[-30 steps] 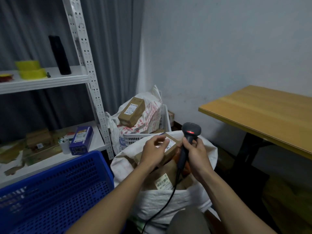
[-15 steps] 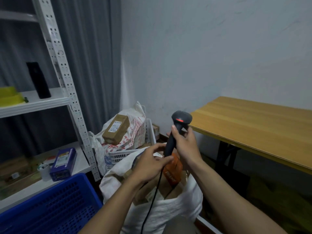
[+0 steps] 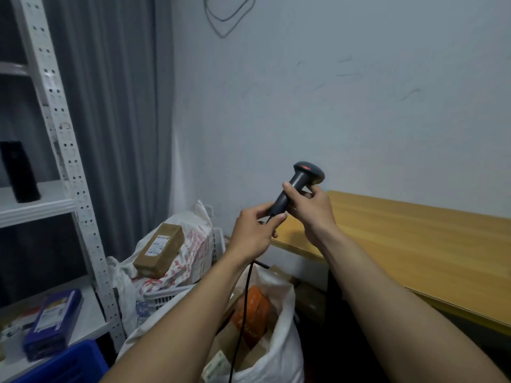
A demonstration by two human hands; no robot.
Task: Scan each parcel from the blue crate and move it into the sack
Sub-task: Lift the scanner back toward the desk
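Note:
My right hand [image 3: 311,208] grips the handle of a dark barcode scanner [image 3: 300,179], raised above the corner of the wooden table. My left hand [image 3: 253,230] pinches the base of the scanner's handle where the black cable [image 3: 243,313] leaves it. The cable hangs down over the white sack [image 3: 279,352], which stands open below my arms and holds brown parcels and an orange one [image 3: 254,310]. Only a corner of the blue crate [image 3: 66,367] shows at the bottom left.
A wooden table [image 3: 414,244] fills the right side. At left stands a white metal shelf rack [image 3: 63,150] with a purple box [image 3: 52,324] on its lower shelf. Behind the sack a white basket [image 3: 168,295] holds a bag with a brown box [image 3: 160,248] on top.
My left hand let go of the small brown parcel over the sack and moved up to the scanner's base. Both hands and the scanner rose toward the table; my view tilted up.

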